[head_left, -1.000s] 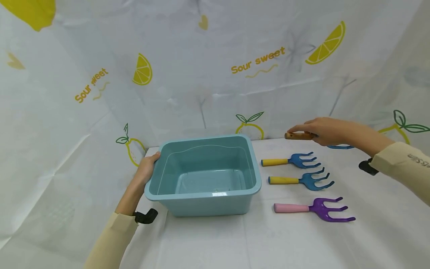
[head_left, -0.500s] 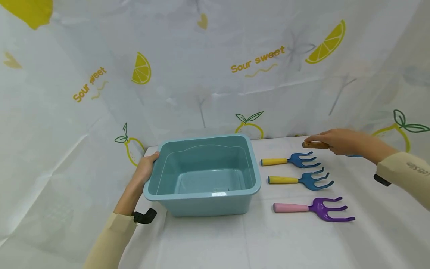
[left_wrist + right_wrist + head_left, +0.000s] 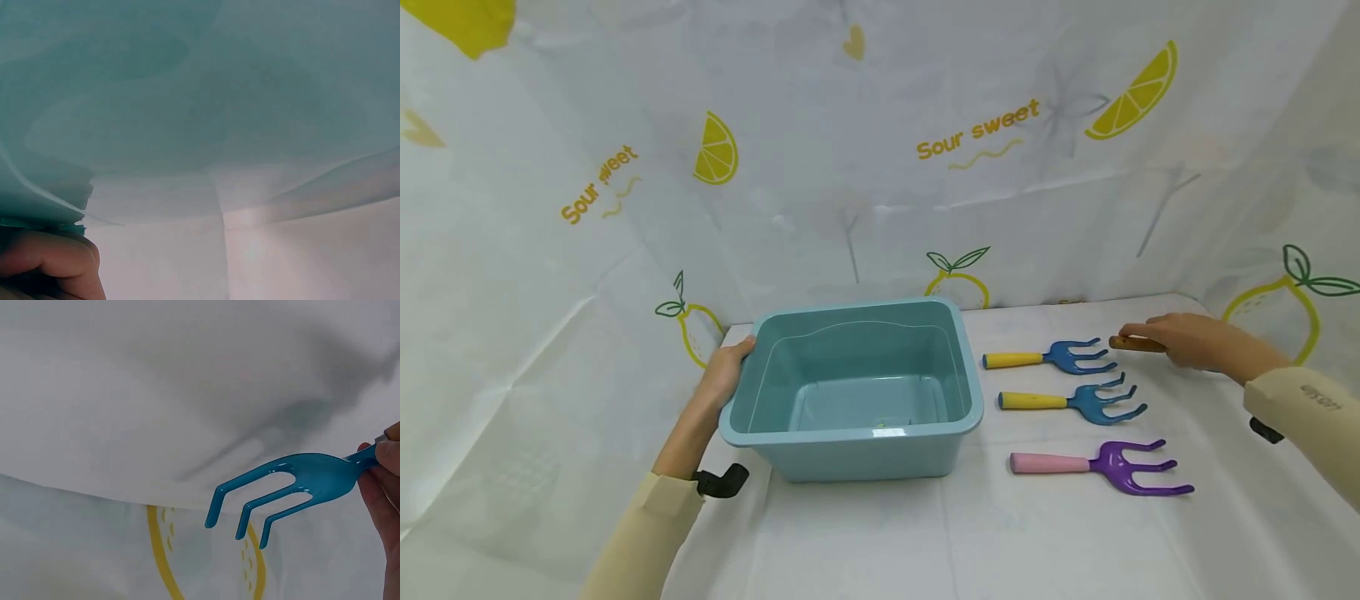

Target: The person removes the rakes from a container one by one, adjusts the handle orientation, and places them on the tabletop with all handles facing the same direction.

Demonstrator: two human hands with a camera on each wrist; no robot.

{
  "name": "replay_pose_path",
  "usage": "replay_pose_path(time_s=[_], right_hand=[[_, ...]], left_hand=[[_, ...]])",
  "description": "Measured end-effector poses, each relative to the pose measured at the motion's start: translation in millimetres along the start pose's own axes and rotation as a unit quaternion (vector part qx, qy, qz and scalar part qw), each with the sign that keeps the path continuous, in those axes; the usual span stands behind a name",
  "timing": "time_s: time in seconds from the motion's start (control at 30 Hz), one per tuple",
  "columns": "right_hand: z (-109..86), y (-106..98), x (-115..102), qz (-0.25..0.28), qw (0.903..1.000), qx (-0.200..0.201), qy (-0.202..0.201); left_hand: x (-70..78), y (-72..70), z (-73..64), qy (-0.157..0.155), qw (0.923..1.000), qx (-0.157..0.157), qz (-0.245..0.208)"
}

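A light blue plastic basin (image 3: 857, 458) stands on the white-covered table. My left hand (image 3: 722, 377) grips its left rim; curled fingers show at the lower left of the left wrist view. At the right, my right hand (image 3: 1206, 343) holds a hand rake by its brown wooden handle (image 3: 1137, 343). In the right wrist view, the rake's blue three-pronged head (image 3: 322, 478) hangs above its shadow on the cloth. Beside the basin lie two hand rakes with yellow handles and blue heads, the farther rake (image 3: 1063, 357) and the nearer rake (image 3: 1090, 404).
Closest to me lies a hand rake (image 3: 1120, 468) with a pink handle and purple head. Behind the table hangs a white backdrop (image 3: 820, 208) printed with lemons. The table's back edge runs just behind the basin.
My right hand has moved right and down toward the table with the wooden-handled rake. The left hand and the basin stay put, as do the rakes on the table.
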State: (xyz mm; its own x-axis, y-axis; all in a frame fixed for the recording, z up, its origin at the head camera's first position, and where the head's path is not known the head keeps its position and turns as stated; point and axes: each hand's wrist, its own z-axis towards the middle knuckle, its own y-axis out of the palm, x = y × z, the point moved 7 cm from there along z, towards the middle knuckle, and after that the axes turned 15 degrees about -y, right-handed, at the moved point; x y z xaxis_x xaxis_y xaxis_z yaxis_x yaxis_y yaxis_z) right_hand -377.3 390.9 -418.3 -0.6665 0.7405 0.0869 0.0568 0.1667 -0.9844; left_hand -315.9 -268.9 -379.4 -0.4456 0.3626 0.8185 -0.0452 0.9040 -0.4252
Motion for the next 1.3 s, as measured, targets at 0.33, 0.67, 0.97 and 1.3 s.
replay_pose_path(time_s=[0.33, 0.67, 0.97, 1.3], right_hand=[[-7.6, 20, 1, -0.007, 1.0000, 0.000, 0.006], [-10.3, 31, 15, 0.048, 0.9983, 0.006, 0.032], [-4.4, 20, 25, 0.138, 0.9886, 0.019, 0.056], [8.2, -9, 18, 0.177, 0.9823, 0.046, 0.042]], left_hand=[[0.5, 0.5, -0.7, 0.004, 1.0000, -0.006, -0.003], [0.2, 0.7, 0.5, 0.004, 0.9998, -0.016, -0.006], [-0.3, -0.5, 0.4, 0.000, 0.9998, -0.016, -0.012], [-1.6, -0.4, -0.7, 0.003, 0.9996, -0.019, -0.019]])
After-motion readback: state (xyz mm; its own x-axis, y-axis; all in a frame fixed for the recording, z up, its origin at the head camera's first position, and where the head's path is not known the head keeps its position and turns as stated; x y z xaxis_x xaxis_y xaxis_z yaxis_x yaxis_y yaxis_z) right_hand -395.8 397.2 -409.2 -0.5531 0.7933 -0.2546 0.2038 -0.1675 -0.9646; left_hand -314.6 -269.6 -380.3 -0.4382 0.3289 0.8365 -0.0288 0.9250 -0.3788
